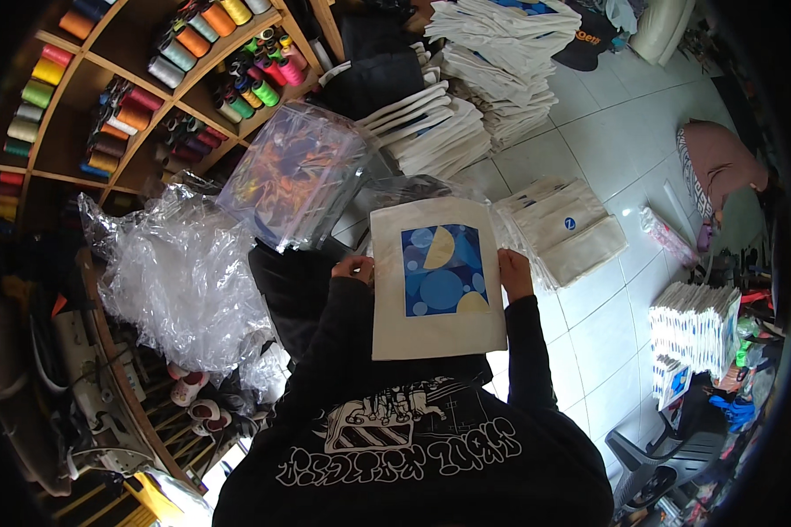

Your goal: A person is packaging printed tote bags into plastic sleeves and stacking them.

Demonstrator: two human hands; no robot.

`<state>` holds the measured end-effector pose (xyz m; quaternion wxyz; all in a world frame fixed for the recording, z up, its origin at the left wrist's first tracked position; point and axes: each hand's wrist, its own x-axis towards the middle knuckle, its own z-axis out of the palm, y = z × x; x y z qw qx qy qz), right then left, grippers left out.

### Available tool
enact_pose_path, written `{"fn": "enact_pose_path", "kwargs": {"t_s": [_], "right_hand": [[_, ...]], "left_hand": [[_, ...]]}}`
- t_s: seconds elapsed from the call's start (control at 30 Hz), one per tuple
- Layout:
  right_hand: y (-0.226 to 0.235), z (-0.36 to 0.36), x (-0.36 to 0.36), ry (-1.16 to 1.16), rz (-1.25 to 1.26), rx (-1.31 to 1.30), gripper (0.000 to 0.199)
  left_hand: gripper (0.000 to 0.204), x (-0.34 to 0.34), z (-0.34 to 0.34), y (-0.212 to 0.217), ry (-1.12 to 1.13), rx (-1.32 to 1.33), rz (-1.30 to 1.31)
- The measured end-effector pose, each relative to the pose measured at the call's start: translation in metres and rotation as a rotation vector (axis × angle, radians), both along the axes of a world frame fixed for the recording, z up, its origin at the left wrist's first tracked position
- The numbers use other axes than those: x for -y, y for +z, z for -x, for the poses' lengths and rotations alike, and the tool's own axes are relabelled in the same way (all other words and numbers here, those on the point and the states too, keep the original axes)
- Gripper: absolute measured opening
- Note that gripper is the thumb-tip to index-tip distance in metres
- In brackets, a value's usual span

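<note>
A cream canvas bag panel [391,290] with a blue and yellow circle print [442,288] is held up flat in front of me. My left hand [353,268] pinches its left edge. On the opposite edge, my right hand [516,272] grips it with the fingers partly hidden behind the cloth. Just past my right hand, a small stack of cream bags [580,230] with a blue mark lies on the floor. Clear plastic [431,189] shows behind the panel's top edge.
Crumpled clear plastic bags [180,281] heap at my left, beside a plastic-wrapped colourful box-like pack [299,171]. Tall piles of folded cloth bags [444,132] stand ahead. Thread shelves [105,66] rise at far left. Another stack [694,329] and a dark chair [668,457] are right; a person [721,162] sits beyond.
</note>
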<state>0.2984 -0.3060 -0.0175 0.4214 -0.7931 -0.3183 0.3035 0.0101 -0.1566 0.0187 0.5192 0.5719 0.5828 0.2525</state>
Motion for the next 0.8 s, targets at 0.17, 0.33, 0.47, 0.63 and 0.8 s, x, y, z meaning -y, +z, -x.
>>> {"fn": "enact_pose_path", "kwargs": {"t_s": [0.17, 0.33, 0.47, 0.63, 0.8], "right_hand": [[0.014, 0.010, 0.022, -0.041, -0.024, -0.088, 0.031], [0.032, 0.019, 0.043, -0.061, 0.042, -0.217, 0.031], [0.039, 0.027, 0.056, -0.089, 0.003, -0.322, 0.030], [0.057, 0.035, 0.068, -0.123, 0.008, -0.489, 0.029], [0.069, 0.041, 0.079, -0.148, 0.030, -0.574, 0.028]], "left_hand": [[0.019, 0.012, 0.003, 0.012, -0.067, -0.020, 0.054], [0.021, 0.023, 0.012, 0.014, -0.092, -0.003, 0.138], [0.022, 0.029, 0.017, 0.017, -0.118, -0.007, 0.157], [0.022, 0.036, 0.024, 0.018, -0.122, 0.015, 0.191], [0.021, 0.039, 0.026, 0.033, -0.147, 0.020, 0.250]]}}
